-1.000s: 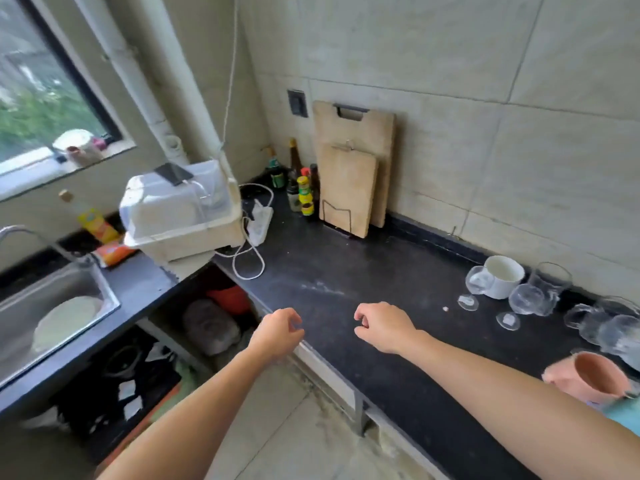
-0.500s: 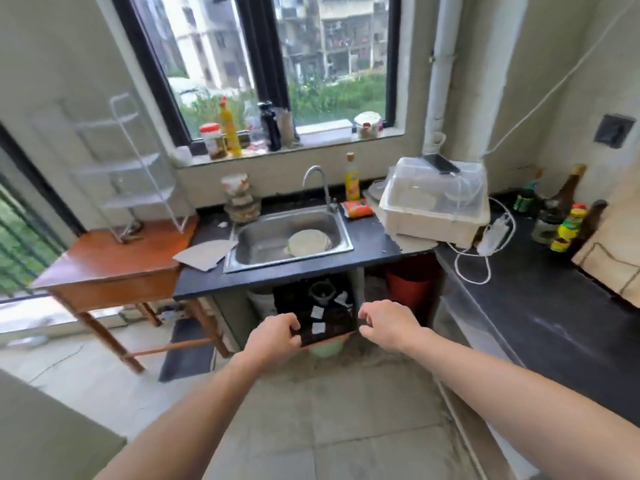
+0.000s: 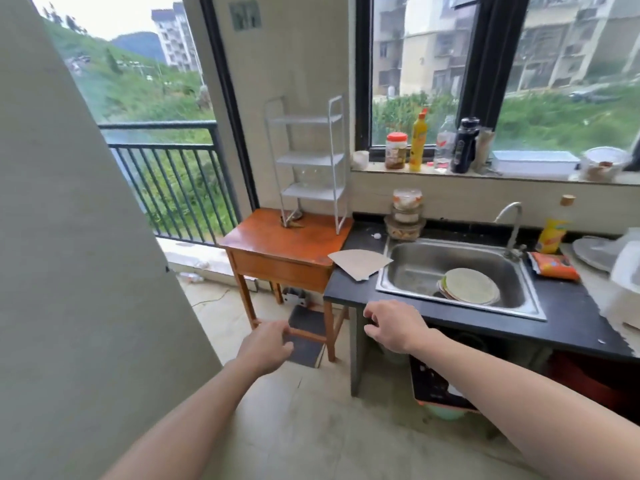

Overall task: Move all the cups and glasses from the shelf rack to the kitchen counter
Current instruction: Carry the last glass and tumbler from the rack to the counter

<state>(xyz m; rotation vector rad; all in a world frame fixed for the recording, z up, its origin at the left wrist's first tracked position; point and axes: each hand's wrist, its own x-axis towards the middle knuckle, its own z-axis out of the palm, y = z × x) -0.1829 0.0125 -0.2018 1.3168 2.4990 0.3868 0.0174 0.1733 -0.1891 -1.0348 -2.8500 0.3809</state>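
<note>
Left hand [image 3: 266, 344] loosely curled, empty | right hand [image 3: 394, 325] likewise | shelf rack [image 3: 313, 192] well beyond both, on wooden table [image 3: 277, 245]

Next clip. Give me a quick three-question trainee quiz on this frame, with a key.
1. True or false: the left hand and the right hand both hold nothing.
2. The white shelf rack stands on: A) a chair, B) the wooden table, C) a fridge.
3. What lies in the sink?
Key: 1 true; 2 B; 3 stacked plates.
</note>
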